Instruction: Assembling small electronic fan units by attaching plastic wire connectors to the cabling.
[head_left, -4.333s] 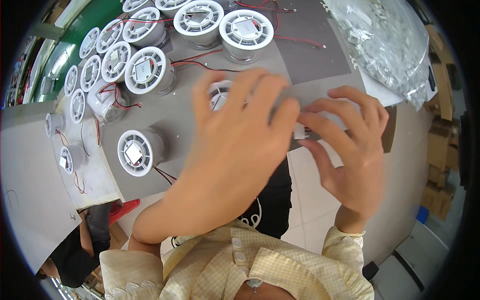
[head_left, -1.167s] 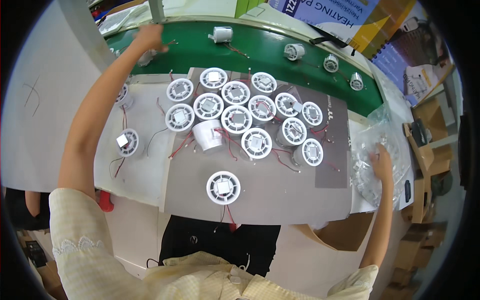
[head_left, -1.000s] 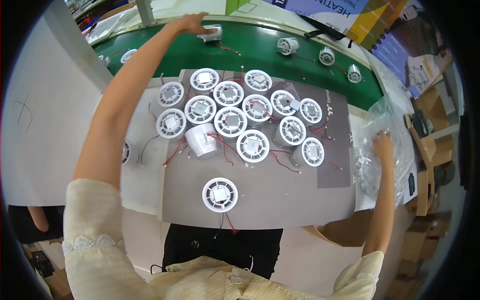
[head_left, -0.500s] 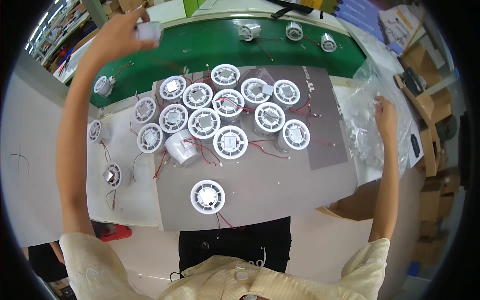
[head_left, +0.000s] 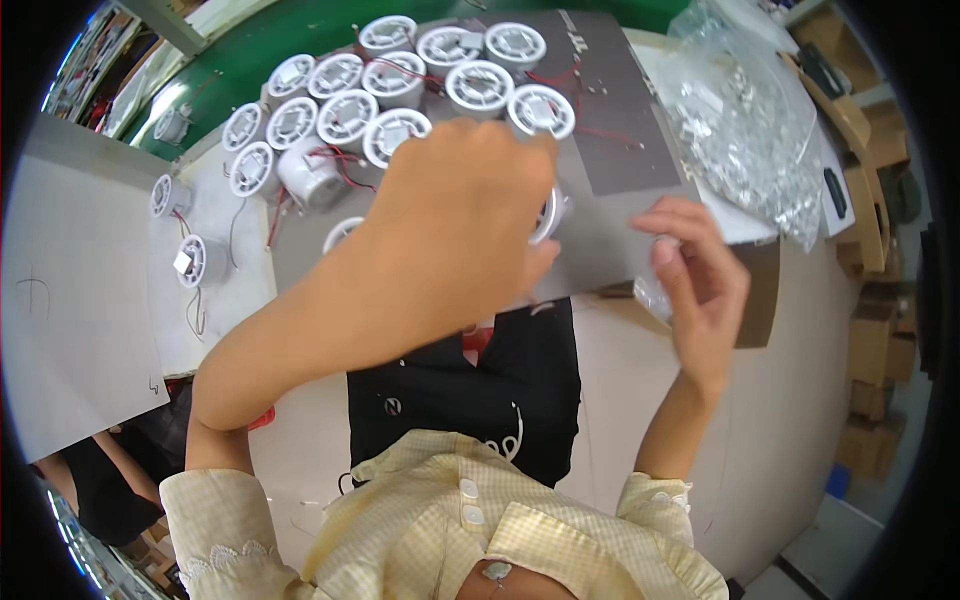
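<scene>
My left hand (head_left: 460, 215) is over the front of the grey board, its fingers closed around a white round housing (head_left: 547, 215). Only the housing's rim and a bit of its side show past the knuckles. To its right, my right hand (head_left: 705, 280) has thumb and fingers pinched on a small clear plastic piece (head_left: 652, 297), blurred at the fingertips. Another white housing (head_left: 342, 233) is mostly hidden behind my left forearm. Beyond my hands, several white cup-shaped housings (head_left: 478, 88) with spoked tops and red and black wires stand grouped; one housing (head_left: 311, 173) lies tilted.
The grey board (head_left: 635, 150) lies on a white bench. On the right rests a clear bag (head_left: 745, 130) full of small transparent pieces, beside cardboard boxes (head_left: 860, 200). Two housings lie on the left bench (head_left: 200, 262). A green mat (head_left: 270, 45) runs behind. Another person's arm (head_left: 125, 465) shows lower left.
My left hand has come from the far left to the front middle with the housing. My right hand has left the clear bag and moved in toward it. The view has tilted down.
</scene>
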